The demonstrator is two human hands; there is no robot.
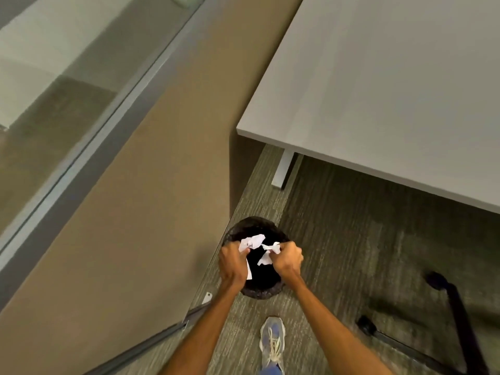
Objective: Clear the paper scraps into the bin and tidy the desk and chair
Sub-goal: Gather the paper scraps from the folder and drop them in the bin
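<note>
A round black bin (253, 226) stands on the carpet below the desk's near left corner. Both my hands hover right over its dark opening. My left hand (232, 262) is closed around crumpled white paper scraps (252, 242), and a strip hangs down beside the palm. My right hand (287, 259) pinches other white scraps (266, 257) between its fingers. The scraps sit above the bin's mouth, between the two hands. The pale grey desk (378, 85) fills the upper right. Only black base legs with castors (457, 307) show of the chair, at the lower right.
A tan partition panel (151, 185) runs diagonally along the left, touching the bin's side, with a glass wall behind it. A white desk leg (282, 170) stands on the striped carpet. My shoe (272, 342) is just behind the bin.
</note>
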